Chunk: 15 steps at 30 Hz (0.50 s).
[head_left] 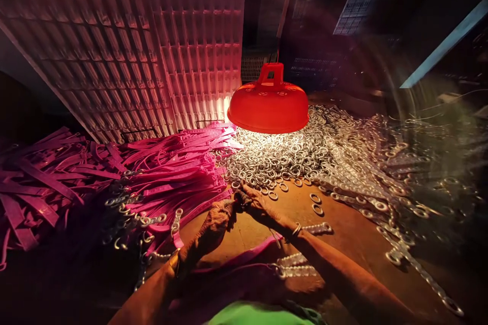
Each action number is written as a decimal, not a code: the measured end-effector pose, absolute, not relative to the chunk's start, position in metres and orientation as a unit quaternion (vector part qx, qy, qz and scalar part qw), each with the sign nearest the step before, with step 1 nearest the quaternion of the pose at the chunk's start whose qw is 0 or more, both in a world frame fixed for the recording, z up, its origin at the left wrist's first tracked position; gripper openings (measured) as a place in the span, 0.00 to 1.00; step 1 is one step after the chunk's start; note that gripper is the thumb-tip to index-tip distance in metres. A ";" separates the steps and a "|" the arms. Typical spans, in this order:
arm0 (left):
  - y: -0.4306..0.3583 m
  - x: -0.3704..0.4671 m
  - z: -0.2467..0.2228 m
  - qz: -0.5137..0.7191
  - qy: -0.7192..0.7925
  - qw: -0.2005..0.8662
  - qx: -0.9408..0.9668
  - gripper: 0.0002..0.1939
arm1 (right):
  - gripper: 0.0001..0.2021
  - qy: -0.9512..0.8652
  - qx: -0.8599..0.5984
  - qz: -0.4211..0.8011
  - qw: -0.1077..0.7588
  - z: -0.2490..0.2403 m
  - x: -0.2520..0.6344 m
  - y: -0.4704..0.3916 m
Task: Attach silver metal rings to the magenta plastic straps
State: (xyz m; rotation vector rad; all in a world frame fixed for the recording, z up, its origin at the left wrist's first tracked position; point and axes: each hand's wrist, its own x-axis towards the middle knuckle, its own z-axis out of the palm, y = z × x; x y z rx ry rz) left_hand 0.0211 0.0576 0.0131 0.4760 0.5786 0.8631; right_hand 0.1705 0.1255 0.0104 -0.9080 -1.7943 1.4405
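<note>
My left hand [219, 219] and my right hand [261, 208] meet fingertip to fingertip over the front edge of a heap of metal rings [282, 155]. Both are closed in a pinch, with dark wrapping around the fingers where they touch. Whatever they pinch is too small and shaded to make out. Beside my left hand lies a thick bundle of pink straps [183, 167], some ending in metal chains [152, 219]. A pink strap [251, 254] runs beneath my forearms, near short silvery chain pieces [297, 266]. Two loose rings [315, 204] lie right of my right hand.
A red lamp [269, 109] hangs low over the rings, just beyond my hands. Tangled metal chains [362, 162] spread along the right. More pink straps [46, 183] pile up at far left. Ribbed translucent panels [202, 45] lean upright behind. Brown tabletop [263, 233] shows in front.
</note>
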 end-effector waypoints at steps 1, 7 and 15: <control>0.058 0.022 0.018 0.441 0.309 0.806 0.246 0.07 | 0.06 -0.702 -0.331 0.544 0.318 0.016 0.173 0.123; 0.045 0.017 0.062 0.335 0.524 0.683 0.383 0.16 | 0.13 -0.808 -0.289 0.470 0.208 0.041 0.206 0.072; -0.010 0.034 0.059 0.277 0.413 0.751 0.434 0.27 | 0.09 -0.853 -0.314 0.367 0.197 0.026 0.230 -0.007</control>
